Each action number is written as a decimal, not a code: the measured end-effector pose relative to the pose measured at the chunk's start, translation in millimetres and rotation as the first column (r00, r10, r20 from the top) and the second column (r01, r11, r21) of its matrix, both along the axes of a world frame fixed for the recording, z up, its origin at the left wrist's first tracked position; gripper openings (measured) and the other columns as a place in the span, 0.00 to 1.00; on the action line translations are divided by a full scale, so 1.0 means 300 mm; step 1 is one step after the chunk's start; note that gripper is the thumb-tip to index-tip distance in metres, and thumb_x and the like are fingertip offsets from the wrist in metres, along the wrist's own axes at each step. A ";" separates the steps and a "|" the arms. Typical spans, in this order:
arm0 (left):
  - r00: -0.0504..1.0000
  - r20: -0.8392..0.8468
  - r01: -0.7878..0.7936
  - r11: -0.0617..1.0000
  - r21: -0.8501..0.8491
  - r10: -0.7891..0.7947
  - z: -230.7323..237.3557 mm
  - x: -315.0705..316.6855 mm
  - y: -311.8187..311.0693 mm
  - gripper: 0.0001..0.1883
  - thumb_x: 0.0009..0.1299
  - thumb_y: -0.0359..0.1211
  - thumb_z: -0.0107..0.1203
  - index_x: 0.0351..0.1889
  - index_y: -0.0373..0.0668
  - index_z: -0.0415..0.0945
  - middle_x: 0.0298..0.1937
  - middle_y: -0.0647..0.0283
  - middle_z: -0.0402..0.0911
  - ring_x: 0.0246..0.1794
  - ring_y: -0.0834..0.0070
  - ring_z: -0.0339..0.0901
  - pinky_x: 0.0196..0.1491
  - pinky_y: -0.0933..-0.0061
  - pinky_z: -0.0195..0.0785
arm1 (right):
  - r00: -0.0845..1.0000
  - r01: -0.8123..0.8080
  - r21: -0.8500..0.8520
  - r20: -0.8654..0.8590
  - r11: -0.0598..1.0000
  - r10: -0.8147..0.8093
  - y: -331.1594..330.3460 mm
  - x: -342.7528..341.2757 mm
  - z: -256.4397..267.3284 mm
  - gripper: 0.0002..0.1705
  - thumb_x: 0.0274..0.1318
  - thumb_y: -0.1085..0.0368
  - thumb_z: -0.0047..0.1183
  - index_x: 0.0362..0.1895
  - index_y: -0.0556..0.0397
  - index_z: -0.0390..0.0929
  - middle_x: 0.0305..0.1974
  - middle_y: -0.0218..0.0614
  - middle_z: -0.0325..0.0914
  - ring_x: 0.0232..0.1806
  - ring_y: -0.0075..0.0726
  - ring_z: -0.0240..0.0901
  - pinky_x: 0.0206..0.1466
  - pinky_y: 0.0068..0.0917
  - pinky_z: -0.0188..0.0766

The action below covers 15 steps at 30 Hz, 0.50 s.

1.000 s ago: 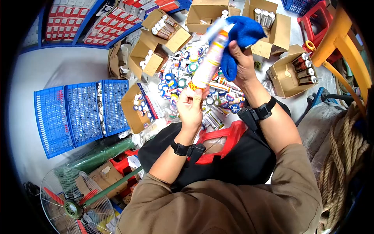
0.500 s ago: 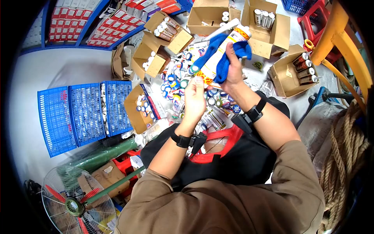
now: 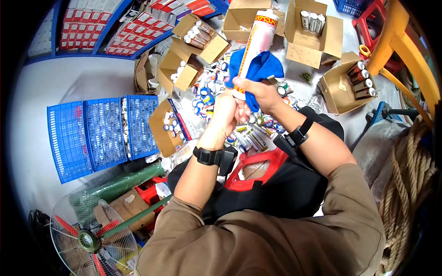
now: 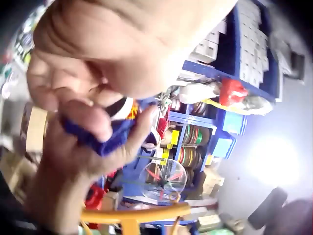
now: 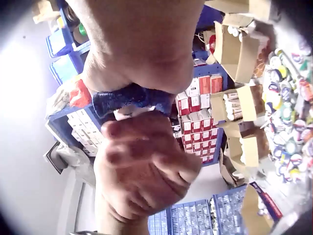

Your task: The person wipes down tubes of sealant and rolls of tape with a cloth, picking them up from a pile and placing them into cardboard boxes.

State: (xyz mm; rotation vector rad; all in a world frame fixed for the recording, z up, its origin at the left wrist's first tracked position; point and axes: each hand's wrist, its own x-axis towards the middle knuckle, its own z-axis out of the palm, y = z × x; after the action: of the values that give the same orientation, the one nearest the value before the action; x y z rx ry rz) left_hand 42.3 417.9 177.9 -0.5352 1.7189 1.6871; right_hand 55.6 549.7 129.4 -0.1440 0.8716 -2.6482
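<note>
A white sealant cartridge [image 3: 258,39] with red-and-yellow patterned bands stands up and away from the body in the head view. A blue cloth [image 3: 266,66] is wrapped around its lower half. My right hand [image 3: 261,94] grips the cartridge near its bottom end through this cloth. Just below that end is my left hand [image 3: 224,112], with fingers curled inward. In the left wrist view, the cartridge's round end [image 4: 122,108] shows beside the left palm, and blue cloth [image 4: 105,139] lies under the right thumb. I cannot tell whether the left fingers hold anything.
Beyond the hands, a heap of small round-ended tubes and cartridges [image 3: 205,94] covers the floor. Cardboard boxes, one with brown cartridges [image 3: 361,80], stand around it. Blue crates [image 3: 103,133] lie left, near a fan [image 3: 90,241]. A yellow metal frame [image 3: 396,34] stands right.
The cartridge has come nearer the body and swung more upright. The right hand has slid down to its lower end with the cloth. The left hand has turned, its fingers now curled below that end.
</note>
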 end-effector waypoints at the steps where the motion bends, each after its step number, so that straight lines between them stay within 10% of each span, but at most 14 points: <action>1: 0.991 -0.055 0.114 0.986 -0.125 -0.121 0.014 -0.007 -0.006 0.31 0.81 0.52 0.32 0.22 0.40 0.68 0.16 0.58 0.74 0.15 0.69 0.74 0.23 0.67 0.69 | 0.999 0.038 0.045 0.002 0.998 -0.038 0.007 -0.015 -0.007 0.22 0.68 0.52 0.51 0.25 0.54 0.77 0.17 0.32 0.76 0.12 0.27 0.70 0.17 0.23 0.66; 4: 0.872 -0.347 0.153 0.865 -0.478 -0.346 -0.008 -0.062 -0.072 0.33 0.80 0.57 0.33 0.38 0.35 0.76 0.33 0.56 0.85 0.28 0.71 0.81 0.35 0.71 0.71 | 0.959 0.279 0.240 -0.017 0.930 -0.284 0.007 -0.030 -0.001 0.22 0.67 0.49 0.52 0.30 0.54 0.81 0.25 0.32 0.80 0.25 0.25 0.77 0.30 0.24 0.72; 8: 0.785 -0.610 -0.004 0.985 -0.175 -0.106 0.080 -0.120 -0.022 0.36 0.77 0.59 0.40 0.66 0.35 0.60 0.59 0.50 0.76 0.54 0.69 0.77 0.50 0.70 0.71 | 0.943 0.327 0.680 -0.187 0.656 -0.276 0.024 -0.018 0.001 0.19 0.56 0.49 0.66 0.39 0.51 0.84 0.34 0.29 0.83 0.35 0.24 0.77 0.44 0.28 0.74; 10: 0.752 -0.654 -0.043 0.984 -0.174 -0.083 0.111 -0.169 0.000 0.39 0.74 0.54 0.52 0.70 0.35 0.54 0.57 0.53 0.77 0.50 0.72 0.78 0.49 0.74 0.74 | 0.935 0.351 0.819 -0.333 0.454 -0.122 -0.011 -0.020 -0.037 0.26 0.55 0.42 0.62 0.49 0.46 0.83 0.46 0.37 0.85 0.46 0.34 0.81 0.53 0.32 0.75; 15: 0.661 -0.740 -0.061 0.975 -0.214 -0.121 0.073 -0.247 -0.031 0.30 0.75 0.45 0.55 0.68 0.40 0.60 0.48 0.56 0.81 0.41 0.75 0.81 0.40 0.75 0.76 | 0.934 0.252 0.740 -0.354 0.624 0.042 0.018 -0.010 0.024 0.23 0.58 0.47 0.62 0.48 0.49 0.82 0.48 0.37 0.83 0.48 0.33 0.79 0.54 0.32 0.73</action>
State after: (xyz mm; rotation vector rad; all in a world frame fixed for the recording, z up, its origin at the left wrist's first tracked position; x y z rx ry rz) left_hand -31.7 408.5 199.9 0.1696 2.5042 1.8322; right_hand 52.6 555.1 136.5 -0.3373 2.1274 -2.0963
